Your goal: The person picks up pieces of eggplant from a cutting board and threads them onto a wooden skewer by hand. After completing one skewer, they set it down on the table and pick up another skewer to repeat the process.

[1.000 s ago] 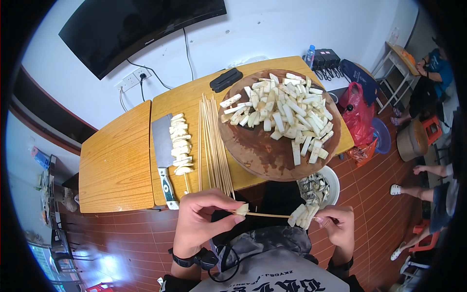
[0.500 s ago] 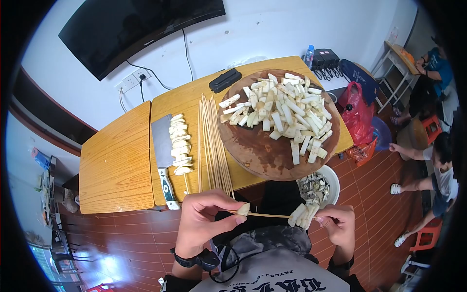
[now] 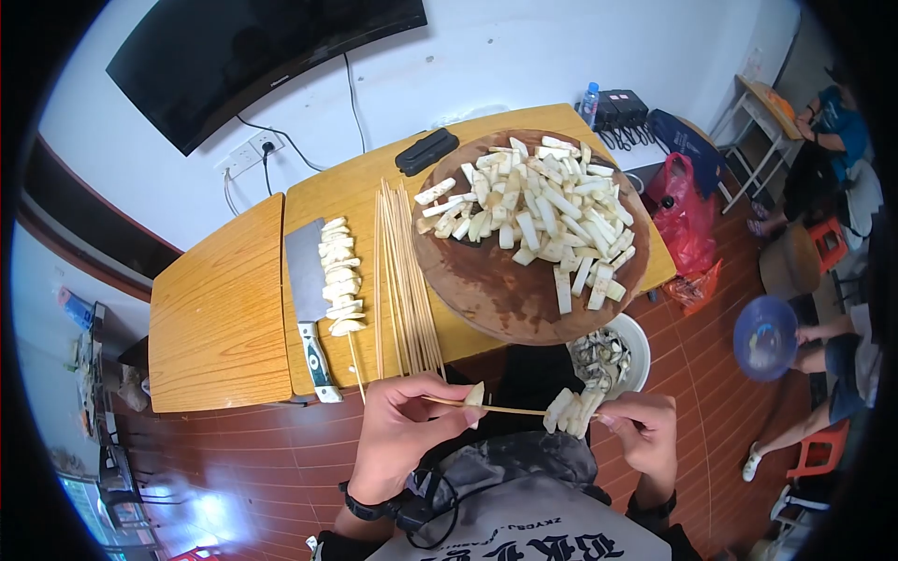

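My left hand (image 3: 412, 425) pinches a pale vegetable piece (image 3: 475, 404) on the left part of a thin wooden skewer (image 3: 517, 410). My right hand (image 3: 641, 432) grips the skewer's right end, beside several white pieces (image 3: 573, 411) threaded close together. Ahead, a round wooden board (image 3: 505, 304) carries a heap of cut white strips (image 3: 552, 210). On the table (image 3: 360, 201) left of it lie a bundle of bare skewers (image 3: 407, 290), a filled skewer (image 3: 341, 278) and a cleaver (image 3: 306, 271), over whose blade edge the filled skewer rests closely.
A white bucket (image 3: 641, 360) with dark peelings stands below the board. A black case (image 3: 427, 151) lies at the table's back. Right of the table are red bags (image 3: 683, 220), and a person holds a purple basin (image 3: 765, 338). Another person sits farther back.
The piece in my left hand now stands upright across the skewer. At the right, the purple basin has moved from behind the bags to the nearby person's hand. The view has shifted slightly.
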Available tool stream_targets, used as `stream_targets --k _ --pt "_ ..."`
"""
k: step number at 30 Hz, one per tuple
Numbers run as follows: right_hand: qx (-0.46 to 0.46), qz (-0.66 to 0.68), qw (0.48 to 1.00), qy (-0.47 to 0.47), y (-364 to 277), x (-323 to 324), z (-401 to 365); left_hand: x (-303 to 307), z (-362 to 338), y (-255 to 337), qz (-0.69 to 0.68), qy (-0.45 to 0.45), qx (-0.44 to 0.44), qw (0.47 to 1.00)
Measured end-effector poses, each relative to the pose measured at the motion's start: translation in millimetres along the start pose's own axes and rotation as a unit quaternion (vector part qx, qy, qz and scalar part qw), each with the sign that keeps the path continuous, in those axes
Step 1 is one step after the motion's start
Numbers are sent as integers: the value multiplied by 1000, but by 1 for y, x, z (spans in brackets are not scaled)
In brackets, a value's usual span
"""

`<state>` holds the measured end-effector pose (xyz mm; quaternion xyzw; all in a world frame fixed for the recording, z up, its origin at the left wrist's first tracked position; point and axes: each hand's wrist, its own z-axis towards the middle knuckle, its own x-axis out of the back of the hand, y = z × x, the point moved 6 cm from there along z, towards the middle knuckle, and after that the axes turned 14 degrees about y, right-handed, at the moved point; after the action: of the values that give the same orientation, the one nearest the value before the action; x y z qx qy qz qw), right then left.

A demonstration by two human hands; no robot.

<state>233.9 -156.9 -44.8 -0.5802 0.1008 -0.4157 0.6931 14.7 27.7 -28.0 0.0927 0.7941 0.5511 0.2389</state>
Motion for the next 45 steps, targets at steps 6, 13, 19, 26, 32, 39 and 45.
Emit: stream_targets --k 6,13,19,26,32,39,45 --pt "19 -1 1000 16 -2 2 1 0 0 -10 -42 8 27 999" --pt "36 17 999 10 -7 0 2 -17 -4 -8 2 19 78 997" --pt "21 44 998 -30 -7 -15 -1 -32 -10 -25 72 -57 75 993" --pt "8 50 997 -52 -10 -19 2 -30 -8 -18 108 -59 -15 992" --pt "-61 101 991 -70 -4 -23 -1 -35 -7 -12 87 -90 -106 986" --pt "-88 103 987 -92 -9 -28 -2 -36 -11 -16 89 -97 -87 988" --pt "-29 57 997 -42 -15 -31 2 -33 -11 -21 48 -43 -49 997"
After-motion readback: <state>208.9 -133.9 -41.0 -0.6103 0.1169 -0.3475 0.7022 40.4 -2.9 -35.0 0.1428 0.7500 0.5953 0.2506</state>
